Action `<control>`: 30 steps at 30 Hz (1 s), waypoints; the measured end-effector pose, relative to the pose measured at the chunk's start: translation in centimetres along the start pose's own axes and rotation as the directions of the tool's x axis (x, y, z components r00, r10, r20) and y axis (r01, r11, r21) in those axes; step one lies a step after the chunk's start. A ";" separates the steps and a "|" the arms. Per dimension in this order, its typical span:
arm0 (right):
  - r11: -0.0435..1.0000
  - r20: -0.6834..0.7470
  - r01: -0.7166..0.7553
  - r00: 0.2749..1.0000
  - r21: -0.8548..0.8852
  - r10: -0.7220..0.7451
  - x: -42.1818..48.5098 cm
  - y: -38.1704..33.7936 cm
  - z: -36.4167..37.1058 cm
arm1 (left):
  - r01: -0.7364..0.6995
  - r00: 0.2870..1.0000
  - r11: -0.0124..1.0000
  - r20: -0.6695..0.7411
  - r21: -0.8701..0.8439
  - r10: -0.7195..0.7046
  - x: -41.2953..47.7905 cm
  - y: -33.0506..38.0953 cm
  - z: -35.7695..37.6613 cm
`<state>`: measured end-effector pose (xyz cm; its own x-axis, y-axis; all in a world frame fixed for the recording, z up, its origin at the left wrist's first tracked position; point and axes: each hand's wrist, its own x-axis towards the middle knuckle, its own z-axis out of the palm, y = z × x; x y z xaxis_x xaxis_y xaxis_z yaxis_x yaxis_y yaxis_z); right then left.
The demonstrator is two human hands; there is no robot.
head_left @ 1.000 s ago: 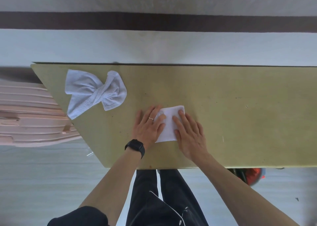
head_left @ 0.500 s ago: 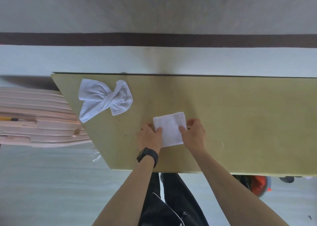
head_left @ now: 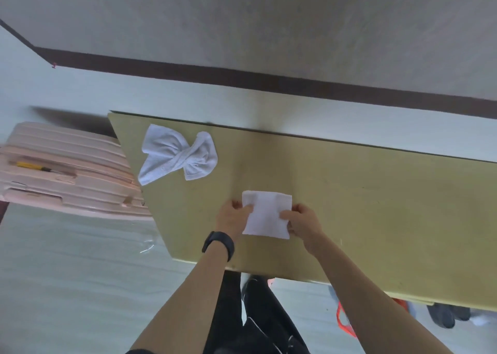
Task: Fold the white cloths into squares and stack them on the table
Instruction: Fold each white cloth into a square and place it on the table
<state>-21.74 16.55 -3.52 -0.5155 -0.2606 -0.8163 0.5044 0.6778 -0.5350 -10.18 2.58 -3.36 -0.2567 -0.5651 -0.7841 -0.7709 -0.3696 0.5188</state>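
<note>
With the crumpled cloth set aside at the far left corner of the table for later, our left hand pinches one side of the folded cloth near the front edge and our right hand the other, apparently to square it.

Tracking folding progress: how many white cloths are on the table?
2. The folded cloth, near the front edge, is pinched by left hand and right hand; the crumpled cloth lies far left. None appears hidden.
</note>
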 end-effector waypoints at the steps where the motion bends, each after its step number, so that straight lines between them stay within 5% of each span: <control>1: 0.999 0.038 0.015 0.999 0.029 -0.016 -0.8 -0.2 -0.1 | -0.018 1.000 0.998 0.018 -0.060 0.019 -0.7 -0.2 -0.8; 8: 0.981 0.270 0.185 0.943 0.053 -0.192 -8.4 -3.5 1.4 | -0.101 0.983 0.916 0.102 -0.388 0.152 -8.1 -2.4 -9.3; 13: 0.888 0.348 0.444 0.856 -0.118 -0.382 -15.0 -5.3 7.8 | -0.136 0.988 0.788 -0.019 -0.600 0.156 -15.0 -5.6 -15.9; 16: 0.750 0.366 0.613 0.776 -0.247 -0.514 -19.2 -5.2 12.8 | -0.117 0.993 0.696 -0.083 -0.709 0.082 -19.2 -8.6 -19.4; 21: 0.369 0.601 0.856 0.516 -0.361 -0.610 -26.6 -3.9 21.2 | -0.069 0.990 0.480 -0.119 -0.874 -0.073 -25.8 -16.8 -24.5; 24: 0.186 0.713 0.935 0.352 -0.303 -0.606 -31.6 -1.7 26.4 | -0.174 0.971 0.387 -0.223 -0.905 -0.084 -30.0 -23.0 -27.5; 27: 0.077 0.791 0.965 0.250 -0.251 -0.558 -36.2 2.4 31.5 | -0.371 0.887 0.415 -0.449 -0.831 -0.106 -34.1 -29.6 -29.9; 30: 0.061 0.841 0.976 0.210 -0.208 -0.498 -41.7 8.2 36.7 | -0.501 0.691 0.547 -0.691 -0.670 -0.214 -38.8 -36.6 -32.2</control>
<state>29.29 7.77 18.10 0.2233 -0.9707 -0.0887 -0.6162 -0.0701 -0.7845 46.75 14.30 19.04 0.3899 -0.8209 -0.4172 0.0974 -0.4138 0.9052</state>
